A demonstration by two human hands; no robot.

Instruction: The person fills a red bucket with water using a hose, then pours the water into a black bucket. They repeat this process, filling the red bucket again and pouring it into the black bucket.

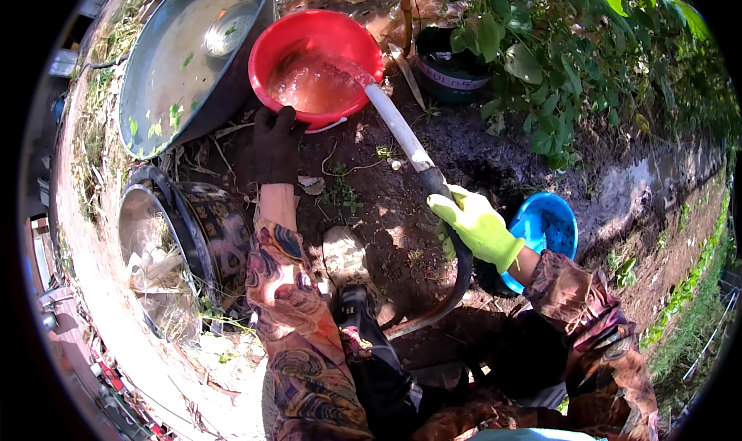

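My right hand [478,223], in a yellow-green glove, grips a black hose [458,267] just below a grey-white pipe [400,128] fitted to its end. Water runs from the pipe's mouth into a red plastic basin [371,47], where brownish water churns. My left hand [278,145], in a dark glove, is at the basin's near rim, its fingertips against or just under the edge; the exact hold is hidden. The basin sits beside a large tub [130,93] of cloudy water with a pale perforated dish and green leaves in it.
A blue basin [559,226] leans on the soil right of my right hand. A dark green pot [452,90] stands under leafy plants [545,81]. At left lies a tipped bucket [124,209] with dry grass. My shoe [348,255] is on the soil between my arms.
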